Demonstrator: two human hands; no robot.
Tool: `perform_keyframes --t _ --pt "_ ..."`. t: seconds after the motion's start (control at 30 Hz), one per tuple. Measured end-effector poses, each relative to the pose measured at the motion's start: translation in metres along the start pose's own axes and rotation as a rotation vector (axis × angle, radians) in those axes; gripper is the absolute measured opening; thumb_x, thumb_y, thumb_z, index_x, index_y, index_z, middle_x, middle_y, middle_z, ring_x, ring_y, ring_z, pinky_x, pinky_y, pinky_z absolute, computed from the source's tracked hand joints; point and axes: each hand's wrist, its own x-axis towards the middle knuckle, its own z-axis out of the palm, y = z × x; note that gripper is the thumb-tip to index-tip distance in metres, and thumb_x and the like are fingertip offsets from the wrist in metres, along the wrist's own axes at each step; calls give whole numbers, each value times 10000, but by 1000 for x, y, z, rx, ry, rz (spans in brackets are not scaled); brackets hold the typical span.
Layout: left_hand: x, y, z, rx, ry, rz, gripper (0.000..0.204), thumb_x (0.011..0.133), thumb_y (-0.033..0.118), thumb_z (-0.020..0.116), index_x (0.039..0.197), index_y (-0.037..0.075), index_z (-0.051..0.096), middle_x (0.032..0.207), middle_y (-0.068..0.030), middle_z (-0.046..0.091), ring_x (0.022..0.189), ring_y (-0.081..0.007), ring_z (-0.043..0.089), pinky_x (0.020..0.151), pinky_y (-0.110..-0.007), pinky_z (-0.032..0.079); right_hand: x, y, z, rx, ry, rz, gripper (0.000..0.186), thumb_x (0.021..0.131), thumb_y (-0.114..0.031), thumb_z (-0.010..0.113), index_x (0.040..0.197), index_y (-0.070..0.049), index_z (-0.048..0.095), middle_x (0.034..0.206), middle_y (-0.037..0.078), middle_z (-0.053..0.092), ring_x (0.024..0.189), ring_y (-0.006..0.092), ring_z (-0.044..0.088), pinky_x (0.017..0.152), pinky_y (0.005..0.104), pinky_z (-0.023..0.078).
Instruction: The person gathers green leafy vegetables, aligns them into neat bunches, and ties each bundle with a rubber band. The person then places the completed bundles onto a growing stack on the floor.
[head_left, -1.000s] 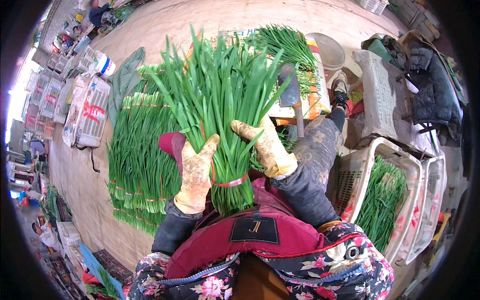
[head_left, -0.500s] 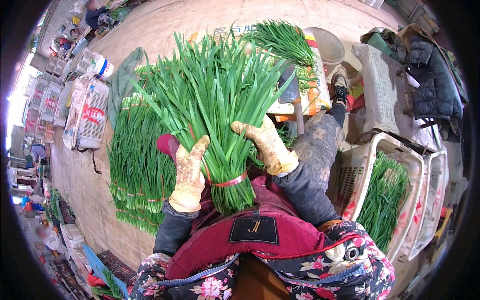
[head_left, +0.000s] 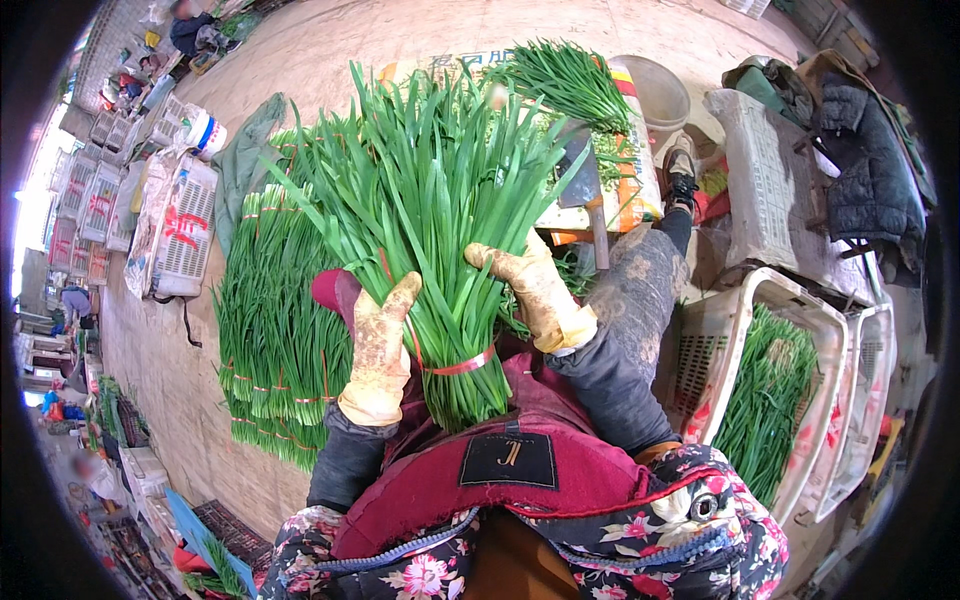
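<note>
A large bundle of flat green leaves (head_left: 440,200) stands upright at my lap, its lower end circled by a red band (head_left: 459,362). My left hand (head_left: 378,345), in a stained cream glove, grips its left side. My right hand (head_left: 530,290), gloved alike, grips its right side, thumb across the stems. Behind it lies a broad-bladed knife (head_left: 583,177) on a printed sack (head_left: 635,185), with cut pale scraps and another leafy bundle (head_left: 565,85). Many banded bundles (head_left: 275,310) lie on the floor at left; their far part is partly hidden by the held leaves.
A crate of greens (head_left: 760,400) sits at right below a covered bench (head_left: 750,180) with a dark jacket (head_left: 870,200). A round basin (head_left: 662,100) is beside my foot (head_left: 680,170). Stacked crates (head_left: 185,230), a green cloth (head_left: 250,150) and other people (head_left: 195,35) are at left.
The held bundle's leaves fan out wider toward the left than a second ago. My left hand has shifted slightly left; both hands keep their grip.
</note>
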Motion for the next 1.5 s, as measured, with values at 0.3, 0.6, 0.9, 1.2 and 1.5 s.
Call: perform_keyframes --t 0.3,0.6,0.9,1.2,1.5 --pt "3 -4 -2 -51 9 -52 451 898 3 632 1332 -2 508 1204 -88 630 1055 -201 632 956 -355 507 8 -28 2 -1066 386 -629 1244 573 -98 903 1552 -45 138 1501 233 336 1348 369 377 1136 402 303" --pt "2 -2 6 -60 -36 -33 428 913 27 623 1328 14 520 1212 -83 632 1054 -187 630 941 -345 510 13 -43 -3 -1266 68 -756 670 642 -110 836 1277 -126 621 1414 152 484 1324 369 413 1125 470 310" --pt "8 -6 4 -12 -26 -55 418 914 40 631 1320 18 534 1200 -67 636 1039 -173 628 930 -326 503 27 -41 -15 -1124 -107 -720 296 724 -124 770 1013 -111 706 1345 96 562 1307 341 437 1095 457 309" --pt "11 -5 5 17 -18 -86 400 915 42 623 1306 16 546 1189 -62 636 1038 -165 620 937 -322 485 33 -37 -13 -1212 -89 -807 184 776 -54 740 948 -65 677 1255 138 603 1226 370 499 1055 459 364" --pt "8 1 10 34 -16 -58 389 917 40 622 1300 19 553 1177 -64 644 1017 -166 628 914 -319 495 31 -62 -46 -178 374 -434 189 956 -205 640 959 -20 681 876 57 706 822 135 633 802 283 485"
